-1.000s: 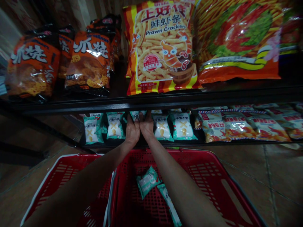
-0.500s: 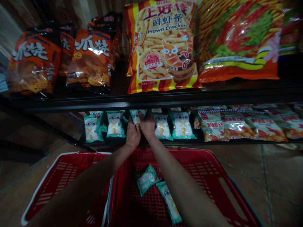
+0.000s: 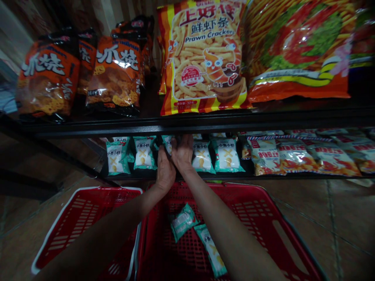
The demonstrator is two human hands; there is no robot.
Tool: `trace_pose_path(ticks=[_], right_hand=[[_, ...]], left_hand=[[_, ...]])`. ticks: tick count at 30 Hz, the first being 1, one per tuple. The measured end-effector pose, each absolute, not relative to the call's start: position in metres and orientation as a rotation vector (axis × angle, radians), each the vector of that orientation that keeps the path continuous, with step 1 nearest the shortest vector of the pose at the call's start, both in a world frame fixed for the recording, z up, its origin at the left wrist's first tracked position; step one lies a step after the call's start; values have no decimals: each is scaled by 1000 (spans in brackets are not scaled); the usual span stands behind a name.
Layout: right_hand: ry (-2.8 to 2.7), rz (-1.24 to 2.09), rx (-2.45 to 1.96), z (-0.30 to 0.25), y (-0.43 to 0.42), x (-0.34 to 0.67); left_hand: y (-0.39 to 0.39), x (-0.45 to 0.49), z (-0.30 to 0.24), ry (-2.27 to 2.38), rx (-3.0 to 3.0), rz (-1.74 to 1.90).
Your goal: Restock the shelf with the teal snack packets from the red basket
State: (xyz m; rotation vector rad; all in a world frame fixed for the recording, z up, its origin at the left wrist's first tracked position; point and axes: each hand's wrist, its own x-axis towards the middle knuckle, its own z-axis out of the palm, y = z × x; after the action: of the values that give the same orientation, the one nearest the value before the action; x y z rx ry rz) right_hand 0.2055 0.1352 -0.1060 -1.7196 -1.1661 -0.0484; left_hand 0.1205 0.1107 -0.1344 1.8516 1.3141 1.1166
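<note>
With my two hands as the middle of the clock, both reach in under the black shelf edge (image 3: 193, 128), which runs hard and smooth across twelve. My left hand (image 3: 166, 169) is set on its edge, its fingers straight and close together; my right hand (image 3: 181, 153) lies back upward, knuckles bent, its fingertips lost in shadow. Just past them, at eleven, is the teal-and-white packet (image 3: 168, 141), a glossy plastic pillow partly covered by my fingers – whether I pinch it, I cannot tell. Puffed teal packets (image 3: 144, 154) of its kind stand at nine, and matching ones (image 3: 228, 154) at three; farther out at three sit crinkled packets with striped edges (image 3: 295, 156). Above, bulging orange-and-black bags (image 3: 114, 70) shine at ten, a flat-faced prawn cracker bag (image 3: 205, 58) at one, and a broad orange-bottomed bag (image 3: 301, 50) toward two. Below at six opens a red basket (image 3: 246, 188) of slotted plastic, holding one tilted teal packet (image 3: 184, 221) and, toward five, a longer-looking one (image 3: 211, 249) beside my forearm. A white-edged red basket (image 3: 79, 210) fills eight – dull floor tiles (image 3: 351, 249) spread at four.
</note>
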Motion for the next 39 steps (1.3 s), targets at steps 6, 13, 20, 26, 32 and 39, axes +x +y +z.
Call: trace_pose_path(ticks=[6,13,20,26,32,39], right_hand=[[-1391,-18,-1675,-83,134,180],[-1516,188,-1616,-81,146,139],[-1427,423,-1674,-93,164,129],[-1419,572,-1658,-103,169,131],[-1411,587,-1628,-98,172,134],[-1383,606,-1688,-97,175,132]], left_hand=[[103,83,-128,1389,2117,1269],[128,52,-119,1644,2180,1260],[139,45,-127,1686,2157,1062],[150,43,-135,1598,2050,1239],[158,46,-135,1601,2035,1235],[166,49,-137,1558,2057,1175]])
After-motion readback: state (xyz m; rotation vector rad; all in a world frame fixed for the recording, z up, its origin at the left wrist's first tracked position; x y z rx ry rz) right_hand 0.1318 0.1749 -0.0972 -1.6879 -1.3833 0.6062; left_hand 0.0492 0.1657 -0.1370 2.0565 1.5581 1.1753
